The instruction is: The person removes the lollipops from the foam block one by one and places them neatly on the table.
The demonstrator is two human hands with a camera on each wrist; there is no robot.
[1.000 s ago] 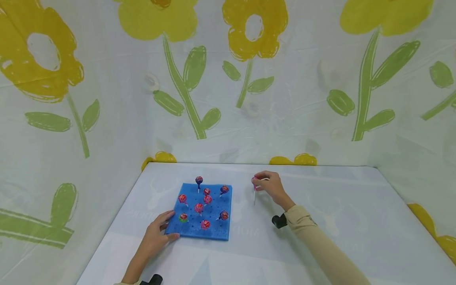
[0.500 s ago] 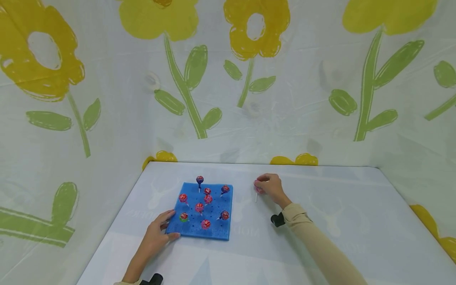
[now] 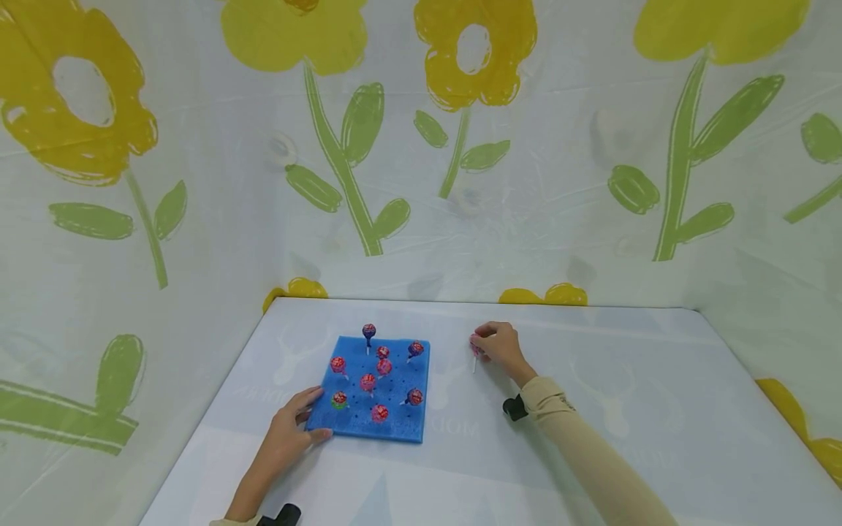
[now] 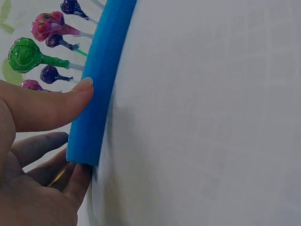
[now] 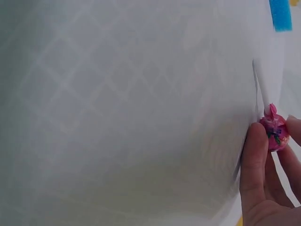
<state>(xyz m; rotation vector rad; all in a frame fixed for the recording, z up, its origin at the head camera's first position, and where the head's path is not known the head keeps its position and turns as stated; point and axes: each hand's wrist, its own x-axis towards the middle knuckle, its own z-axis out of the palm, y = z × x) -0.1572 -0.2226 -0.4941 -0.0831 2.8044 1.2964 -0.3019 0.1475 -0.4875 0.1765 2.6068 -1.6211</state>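
A blue foam board (image 3: 395, 424) lies on the table at centre left in the head view, with several wrapped lollipops (image 3: 368, 383) standing in it on their sticks. My left hand (image 3: 287, 432) holds the board's near left corner. In the left wrist view its thumb (image 4: 61, 104) presses one side edge while the fingers lie round the other side. Right of the board, my right hand (image 3: 503, 347) pinches a pink lollipop (image 5: 275, 132) by its wrapped head, between thumb and fingers. The white stick (image 5: 262, 87) points away from the hand, close to the tabletop.
A white table (image 3: 625, 438) fills the lower part of the head view. Behind and beside it hang white sheets printed with yellow flowers (image 3: 473, 51). Small dark holes dot the foam between the lollipops. A black wrist device (image 3: 515, 408) sits at the right cuff.
My right hand has moved slightly down and to the right with the pink lollipop, whose stick now looks shorter and more slanted. My left hand and the board have stayed put.
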